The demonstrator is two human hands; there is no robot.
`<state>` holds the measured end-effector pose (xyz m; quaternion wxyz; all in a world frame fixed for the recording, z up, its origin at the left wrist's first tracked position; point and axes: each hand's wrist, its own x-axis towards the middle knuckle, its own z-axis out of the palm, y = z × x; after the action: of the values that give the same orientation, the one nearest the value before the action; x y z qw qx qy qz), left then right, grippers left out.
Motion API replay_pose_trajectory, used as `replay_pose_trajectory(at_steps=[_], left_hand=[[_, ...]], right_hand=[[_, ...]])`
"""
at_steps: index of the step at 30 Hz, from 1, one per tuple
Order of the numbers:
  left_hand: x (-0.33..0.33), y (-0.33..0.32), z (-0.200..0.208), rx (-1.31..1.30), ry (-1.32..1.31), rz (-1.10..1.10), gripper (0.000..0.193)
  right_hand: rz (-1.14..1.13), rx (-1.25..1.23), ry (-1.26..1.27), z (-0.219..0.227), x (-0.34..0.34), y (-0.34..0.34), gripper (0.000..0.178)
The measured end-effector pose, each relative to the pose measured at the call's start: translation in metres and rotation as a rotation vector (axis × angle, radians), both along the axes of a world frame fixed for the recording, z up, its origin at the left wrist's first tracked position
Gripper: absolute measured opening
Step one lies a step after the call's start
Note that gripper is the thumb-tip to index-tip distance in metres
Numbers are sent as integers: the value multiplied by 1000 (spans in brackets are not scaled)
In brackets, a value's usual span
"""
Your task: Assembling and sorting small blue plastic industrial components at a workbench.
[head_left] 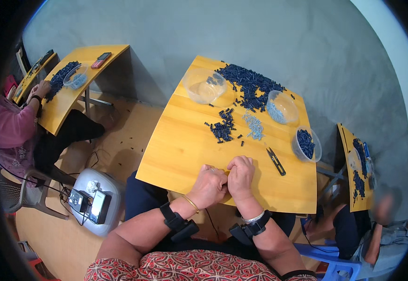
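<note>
My left hand (209,186) and my right hand (240,174) meet at the near edge of the yellow table (176,154). Both have their fingers closed and pressed together; whatever they hold is hidden by the fingers. Beyond them lies a small pile of dark blue tubular pieces (222,127). Beside it is a little heap of thin light blue pieces (254,127). Black thread snips (276,162) rest to the right of my right hand, not touching it.
A big heap of dark pieces (246,84) covers the far side. Around it stand a clear bowl (193,95), a tub with light blue pieces (294,110) and a tub with dark pieces (318,149). A grey stool (103,180) carries devices. Co-workers sit left (17,122) and right (391,239).
</note>
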<state>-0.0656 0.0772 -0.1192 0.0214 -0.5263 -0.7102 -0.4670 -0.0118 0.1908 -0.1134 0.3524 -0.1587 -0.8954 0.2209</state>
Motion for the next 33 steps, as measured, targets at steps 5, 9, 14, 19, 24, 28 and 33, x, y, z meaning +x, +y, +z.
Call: replay_pose_trajectory(at_steps=[5,9,14,19,24,28,33], left_hand=[[-1,1,3,2,15,-28,10],[-4,1,0,8,-6,-25,10],[-6,3,2,3,-29,-34,10],[-4,1,4,-22,-12,-2,8],[0,-5,12,-48,-7,2,7],[-7,-14,19,244,-1047,-100,9],[-2,-25,43,354,-1399,-151,10]], right_hand=[[-17,20,-25,0,1,0,9],[-32,16,-69,-2,-2,-1,10],[-88,30,-121,2,-3,-2,9],[-91,46,-130,9,-6,-4,9],[-77,-55,-68,-9,-4,2,2],[154,-539,186,7,20,5,8],[257,-359,166,51,42,-37,11]])
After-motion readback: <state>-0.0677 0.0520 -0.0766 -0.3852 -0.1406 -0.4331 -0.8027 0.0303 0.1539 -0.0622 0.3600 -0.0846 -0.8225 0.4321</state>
